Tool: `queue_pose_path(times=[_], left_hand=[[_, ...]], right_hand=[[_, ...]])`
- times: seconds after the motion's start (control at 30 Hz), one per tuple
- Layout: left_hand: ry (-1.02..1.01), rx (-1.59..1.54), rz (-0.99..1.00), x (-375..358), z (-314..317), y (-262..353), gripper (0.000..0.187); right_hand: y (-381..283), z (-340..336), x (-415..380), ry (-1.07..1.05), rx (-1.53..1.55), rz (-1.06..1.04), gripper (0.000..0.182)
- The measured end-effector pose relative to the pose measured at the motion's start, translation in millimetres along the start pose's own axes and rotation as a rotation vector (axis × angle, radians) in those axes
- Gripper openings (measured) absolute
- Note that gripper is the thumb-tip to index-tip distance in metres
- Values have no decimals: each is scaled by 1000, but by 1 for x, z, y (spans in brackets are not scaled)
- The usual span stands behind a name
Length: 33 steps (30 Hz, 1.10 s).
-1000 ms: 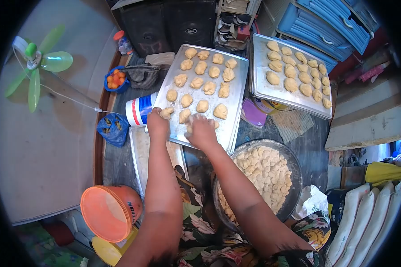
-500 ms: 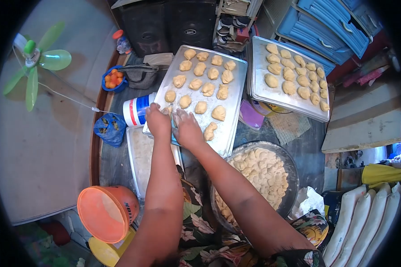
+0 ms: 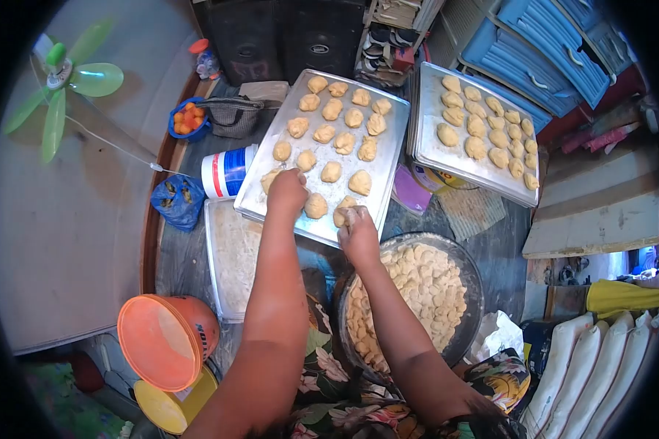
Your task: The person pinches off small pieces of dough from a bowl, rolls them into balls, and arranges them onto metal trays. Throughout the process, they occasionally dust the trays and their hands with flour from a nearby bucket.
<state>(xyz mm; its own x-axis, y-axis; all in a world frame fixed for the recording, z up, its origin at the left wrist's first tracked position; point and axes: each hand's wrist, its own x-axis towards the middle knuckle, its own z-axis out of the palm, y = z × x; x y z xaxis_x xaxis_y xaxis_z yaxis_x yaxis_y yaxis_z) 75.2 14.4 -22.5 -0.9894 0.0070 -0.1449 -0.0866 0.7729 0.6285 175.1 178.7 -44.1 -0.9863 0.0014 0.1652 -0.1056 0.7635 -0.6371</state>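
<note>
A metal baking tray [image 3: 388, 157] in front of me carries several shaped dough pieces in rows. My left hand [image 3: 287, 192] rests knuckles-up on the tray's near left part, its fingers bent down and hidden. One dough piece [image 3: 271, 178] lies just to its left and another dough piece [image 3: 315, 206] to its right. My right hand [image 3: 359, 233] is at the tray's near edge with floury fingertips beside a third dough piece [image 3: 343, 208], and nothing shows in its grip. Just below that hand, a large round bowl [image 3: 483, 293] holds many cut dough bits.
A second filled tray [image 3: 426, 150] sits at the right. A flat floured tray [image 3: 227, 256], a white-and-blue tub [image 3: 227, 172] and a blue bag [image 3: 173, 199] lie left. An orange bucket [image 3: 170, 340], a green fan [image 3: 58, 80] and stacked sacks [image 3: 600, 366] surround me.
A new dough piece now lies in the tray's near row. My left hand shifted right along the tray; my right hand drew back to the tray's near edge by the bowl.
</note>
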Motion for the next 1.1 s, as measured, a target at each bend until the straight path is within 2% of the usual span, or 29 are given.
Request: queue_pose_path(times=[0.1, 0.2, 0.23, 0.3, 0.33, 0.43, 0.5, 0.57, 0.6, 0.67, 0.73, 0.83, 0.87, 0.9, 0.93, 0.97, 1.0, 1.03, 1.07, 1.1], left_hand=[[81, 16, 32, 2, 8, 2, 22], [-85, -5, 12, -10, -3, 20, 19], [-83, -11, 8, -12, 1, 19, 19], [-156, 58, 79, -12, 9, 17, 16], [-190, 69, 61, -11, 12, 19, 16], [-113, 111, 54, -16, 18, 23, 18], [-154, 109, 41, -18, 14, 27, 20], [-15, 150, 8, -21, 7, 33, 23], [-14, 149, 9, -22, 3, 35, 23], [385, 192, -135, -23, -6, 35, 28], [393, 169, -174, -18, -7, 22, 31], [314, 104, -246, -9, -12, 3, 37], [353, 11, -165, -3, -13, -2, 35], [391, -79, -90, 0, -15, -9, 33], [456, -295, 76, 2, -24, -14, 33], [454, -280, 55, -12, -38, -11, 33], [419, -586, 74, -28, -60, 1, 33], [385, -889, 105, -37, -76, 6, 33], [418, -988, 94, -56, -85, -7, 30], [543, -780, 84, -71, -87, -37, 24]], right_hand=[[-5, -5, 7, -45, -39, 30, 34], [-18, -20, 12, -25, -83, 64, 41], [-18, -19, 15, -29, -88, 59, 41], [-18, -15, 22, 154, -97, 6, 44], [-11, -8, 27, 62, -70, 73, 46], [-3, 0, 34, -42, 3, 46, 43], [-9, -7, 36, 45, -14, 61, 46], [-8, -6, 40, 130, -33, 77, 49], [2, 5, 45, 178, -135, 56, 52], [8, 11, 47, 227, -236, 37, 56], [4, 7, 48, 18, -167, 146, 59], [-16, 0, 34, 112, -147, 114, 58], [-27, -2, 30, 105, -148, 119, 58], [-41, -2, 26, 120, -16, 62, 57], [-59, -3, 20, 130, 121, 7, 56], [-83, -10, 18, 109, 135, 13, 56], [-110, -20, 23, -85, 365, 63, 55], [-131, -21, 31, -183, 491, 74, 55], [-151, -21, 40, -281, 612, 96, 55], [-168, -16, 50, -465, 462, -22, 60]])
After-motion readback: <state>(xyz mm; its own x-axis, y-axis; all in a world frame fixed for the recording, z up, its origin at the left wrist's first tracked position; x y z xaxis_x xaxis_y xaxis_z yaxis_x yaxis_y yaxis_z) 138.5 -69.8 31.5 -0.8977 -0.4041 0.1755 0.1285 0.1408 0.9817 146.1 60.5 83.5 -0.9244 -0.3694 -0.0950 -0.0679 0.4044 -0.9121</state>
